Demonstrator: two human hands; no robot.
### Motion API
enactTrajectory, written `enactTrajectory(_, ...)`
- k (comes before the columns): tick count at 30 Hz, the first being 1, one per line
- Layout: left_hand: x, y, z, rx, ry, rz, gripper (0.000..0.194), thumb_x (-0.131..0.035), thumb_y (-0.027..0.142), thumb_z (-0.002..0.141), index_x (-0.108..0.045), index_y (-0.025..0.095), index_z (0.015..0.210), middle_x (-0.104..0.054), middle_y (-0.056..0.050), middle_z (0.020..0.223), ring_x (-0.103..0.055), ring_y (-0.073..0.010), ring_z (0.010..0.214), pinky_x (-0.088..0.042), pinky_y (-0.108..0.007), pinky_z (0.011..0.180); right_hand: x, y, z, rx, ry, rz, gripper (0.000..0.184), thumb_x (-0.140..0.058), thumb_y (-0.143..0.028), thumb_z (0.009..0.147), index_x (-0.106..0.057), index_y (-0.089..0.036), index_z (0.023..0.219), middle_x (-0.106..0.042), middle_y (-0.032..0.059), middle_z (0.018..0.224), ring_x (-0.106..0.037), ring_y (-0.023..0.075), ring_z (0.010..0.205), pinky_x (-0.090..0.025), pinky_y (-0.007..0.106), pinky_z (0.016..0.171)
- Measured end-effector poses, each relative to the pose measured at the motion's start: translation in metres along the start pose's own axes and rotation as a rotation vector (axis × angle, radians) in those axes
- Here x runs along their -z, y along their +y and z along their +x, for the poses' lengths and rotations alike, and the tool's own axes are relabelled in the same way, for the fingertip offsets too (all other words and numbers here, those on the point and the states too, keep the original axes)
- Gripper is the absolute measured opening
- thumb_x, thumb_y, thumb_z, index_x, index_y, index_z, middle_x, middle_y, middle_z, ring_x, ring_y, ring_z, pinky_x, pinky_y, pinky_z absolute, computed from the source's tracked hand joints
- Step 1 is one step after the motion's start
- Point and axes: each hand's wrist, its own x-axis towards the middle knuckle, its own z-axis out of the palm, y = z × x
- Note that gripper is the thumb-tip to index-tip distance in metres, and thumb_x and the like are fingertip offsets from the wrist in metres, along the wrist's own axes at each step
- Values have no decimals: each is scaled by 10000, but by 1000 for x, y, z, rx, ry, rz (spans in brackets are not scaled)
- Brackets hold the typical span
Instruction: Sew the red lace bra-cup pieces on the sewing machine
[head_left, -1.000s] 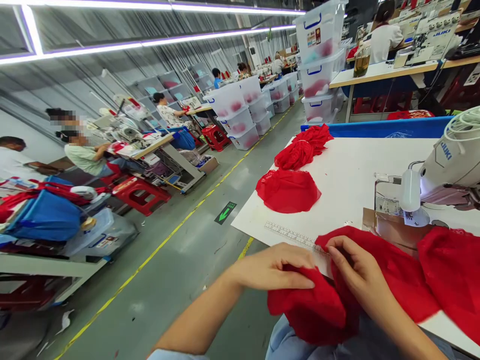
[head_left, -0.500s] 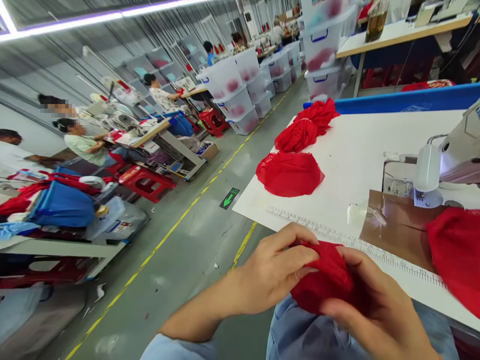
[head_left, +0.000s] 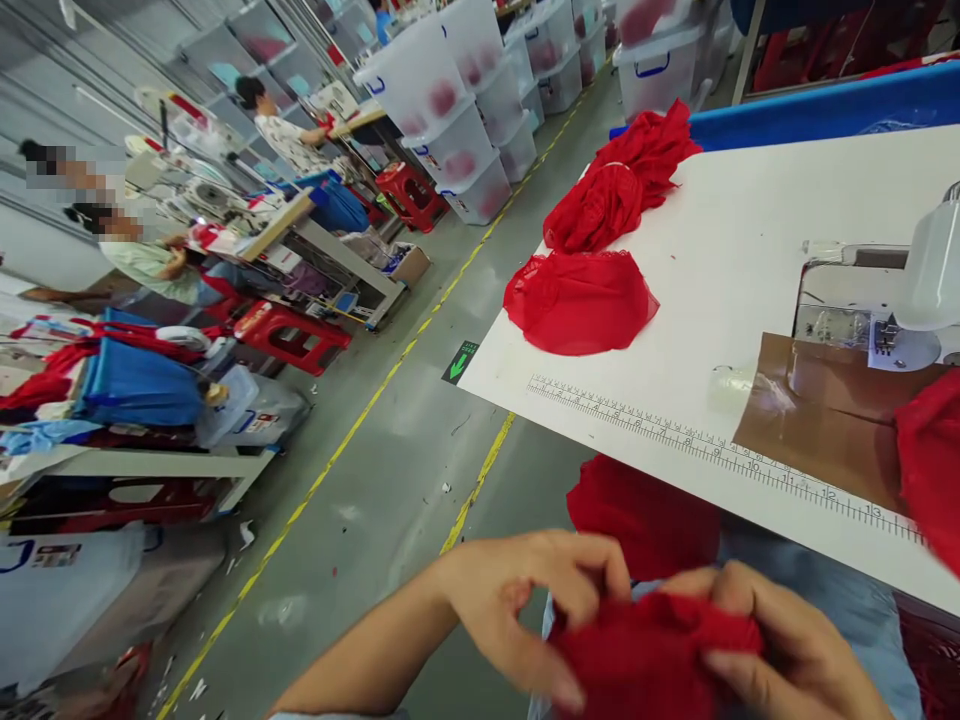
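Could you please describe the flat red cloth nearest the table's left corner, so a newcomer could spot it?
Find the white table with the printed ruler. Between the ruler and the bunched red bundle lies the flat red cloth, spread out rather than gathered.

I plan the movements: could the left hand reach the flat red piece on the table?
Likely yes: nothing seems to block the flat red piece, though the left hand is busy with red cloth.

Left forearm (head_left: 375,640) bare below a pale blue sleeve (head_left: 337,716); lower garment (head_left: 847,600) light blue, perhaps trousers
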Motion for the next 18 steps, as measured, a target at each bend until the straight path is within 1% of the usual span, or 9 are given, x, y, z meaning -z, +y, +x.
enactTrajectory(2, -2, 7, 1, 102, 171, 201, 158, -717, 335, 879, -642, 196, 876, -562, -110, 1166, -622, -169, 932, -553, -296, 838, -2, 2, 4, -98, 194, -57, 363, -637, -501, 960, -587, -237, 717, -713, 28, 735, -623, 149, 555, -505, 200, 487)
enactTrajectory(3, -3, 9, 2, 139, 200, 304, 142, -709, 297, 887, -674, 196, 980, -535, -134, 1268, -616, -204, 1063, -545, -339, 927, -3, 2, 5, -104, 251, -68, 369, -659, -504, 943, -586, -233, 703, -686, 19, 689, -563, 133, 500, -487, 200, 460)
enactTrajectory(5, -8, 10, 5, 178, 201, 446, 189, -680, 239, 908, -694, 186, 1088, -496, -160, 1379, -586, -234, 1190, -525, -370, 1003, -7, 4, 5, -93, 263, -36, 367, -678, -519, 921, -598, -230, 708, -701, 25, 732, -522, 123, 495, -503, 214, 487)
enactTrajectory(6, -11, 8, 7, 184, 212, 475, 179, -655, 214, 923, -697, 179, 1093, -518, -159, 1369, -596, -224, 1177, -529, -356, 999, -8, 5, 4, -112, 249, -12, 361, -673, -525, 922, -612, -229, 724, -735, 42, 829, -550, 127, 535, -521, 222, 526)
enactTrajectory(8, -18, -1, 8, 185, 301, 496, 144, -596, 177, 948, -697, 162, 1050, -605, -137, 1249, -631, -187, 1069, -548, -310, 942, -11, 7, -1, -163, 259, 20, 330, -670, -525, 925, -642, -237, 767, -760, 60, 1008, -619, 145, 637, -533, 224, 580)
enactTrajectory(11, -24, -15, 4, 250, 431, 543, 148, -534, 116, 934, -674, 157, 913, -664, -107, 1111, -653, -168, 968, -560, -277, 867, -11, 6, -10, -199, 283, 42, 325, -679, -560, 914, -668, -257, 798, -767, 62, 1040, -696, 190, 778, -556, 241, 672)
enactTrajectory(13, -24, -22, -1, 288, 407, 558, 175, -523, 58, 874, -664, 162, 878, -678, -104, 1118, -667, -183, 1021, -559, -295, 916, -7, 4, -13, -227, 247, 89, 363, -690, -610, 888, -666, -261, 793, -773, 69, 1013, -718, 223, 841, -572, 271, 731)
enactTrajectory(16, -23, -28, -8, 249, 282, 510, 268, -520, 9, 826, -682, 163, 972, -700, -106, 1166, -661, -206, 1162, -488, -368, 1101, 0, 1, -15, -307, 157, 157, 452, -690, -690, 843, -631, -249, 763, -773, 95, 1036, -720, 251, 861, -575, 291, 710)
enactTrajectory(18, -25, -32, -10, 191, 199, 473, 216, -563, 37, 843, -691, 161, 964, -644, -144, 1341, -621, -230, 1270, -419, -396, 1179, 2, 0, -16, -341, 137, 172, 477, -687, -709, 832, -602, -245, 763, -763, 101, 1107, -717, 254, 900, -573, 293, 737)
